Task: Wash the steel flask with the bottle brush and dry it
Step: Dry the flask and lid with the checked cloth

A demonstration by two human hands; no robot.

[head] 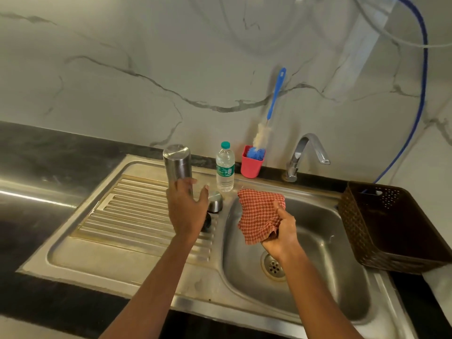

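Steel, brushed and cylindrical: the tall steel flask [177, 165] stands inverted on the ribbed drainboard [137, 211], base uppermost. Entries, from my hands outward.

Left hand [187, 211] — fingers spread, palm just at the flask's lower body; whether it touches or has just let go I cannot tell. It grips nothing firmly.

Right hand [281, 234] — closed on a red-and-white checked cloth [259, 214], held over the sink basin [322, 243].

Small domed steel cap [215, 201] — on the drainboard beside the left hand; a dark part lies just below it, half hidden.

Blue-handled bottle brush [267, 123] — head-down in a pink plastic cup [252, 165] at the wall, near a clear plastic water bottle [225, 167] and a chrome tap [305, 155].

Brown woven basket [391, 226] — on the right rim.

Step, as I judge it: drying, washing apparently finished. Next move calls for a firm left-hand hold on the flask while the cloth wipes its wall.
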